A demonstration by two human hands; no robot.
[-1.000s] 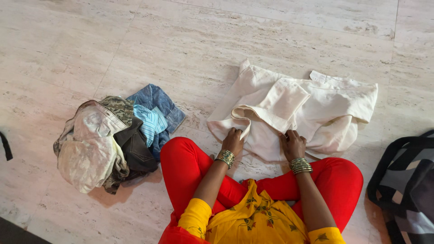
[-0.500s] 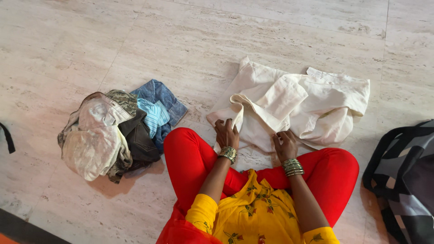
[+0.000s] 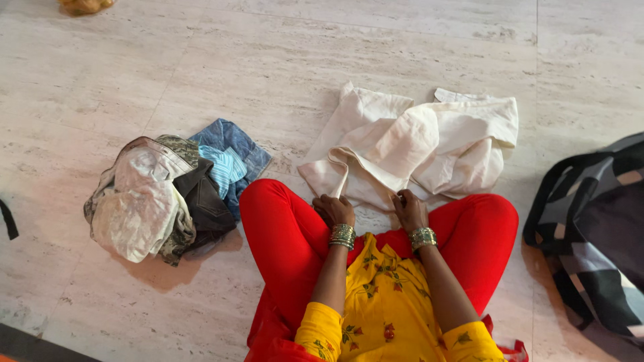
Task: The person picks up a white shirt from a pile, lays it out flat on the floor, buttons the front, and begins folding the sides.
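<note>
- The person sat cross-legged on the pale stone floor (image 3: pixel 201 60), red-trousered knees spread wide so the work lay in the gap between them.
- The left hand (image 3: pixel 333 209) was closed on the near edge of the cream garment (image 3: pixel 429 144), fingers curled over the cloth.
- The right hand (image 3: pixel 409 209) pinched the same near edge just beside it, so the hem was held taut between the two.
- The cream garment lay spread just beyond the knees, one flap already folded over its middle, probably to keep it flat.
- A heap of crumpled clothes (image 3: pixel 168 194) sat beside the left knee, within reach.
- A dark patterned bag (image 3: pixel 597 234) rested at the floor's right edge.
</note>
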